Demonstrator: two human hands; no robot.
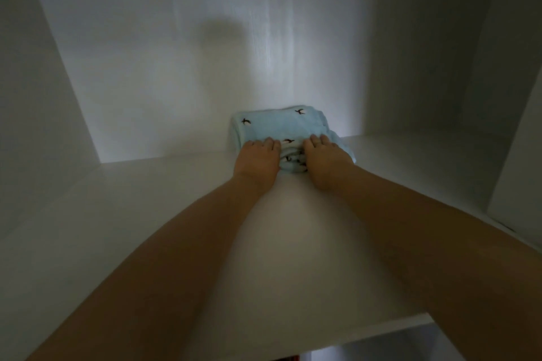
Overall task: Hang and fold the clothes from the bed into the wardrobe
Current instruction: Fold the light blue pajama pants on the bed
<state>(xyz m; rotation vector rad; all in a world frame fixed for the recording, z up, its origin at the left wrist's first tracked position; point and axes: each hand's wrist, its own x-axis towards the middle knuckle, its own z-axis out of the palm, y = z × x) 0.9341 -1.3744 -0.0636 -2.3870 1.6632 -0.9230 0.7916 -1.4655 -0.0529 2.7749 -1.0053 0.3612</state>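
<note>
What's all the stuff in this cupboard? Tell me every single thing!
folded garment: one, light blue with small dark bird shapes, on the shelf near the back, a little right of the middle
wardrobe shelf: one, white, under the garment and both arms
back wall: one, white, behind the garment
left side wall: one, white, at the left edge
right side wall: one, white, at the right
left hand: one, fingers lying on the garment's near edge
right hand: one, beside the left, fingers also on the garment's near edge
forearms: two, bare, reaching in from the bottom of the picture
</note>
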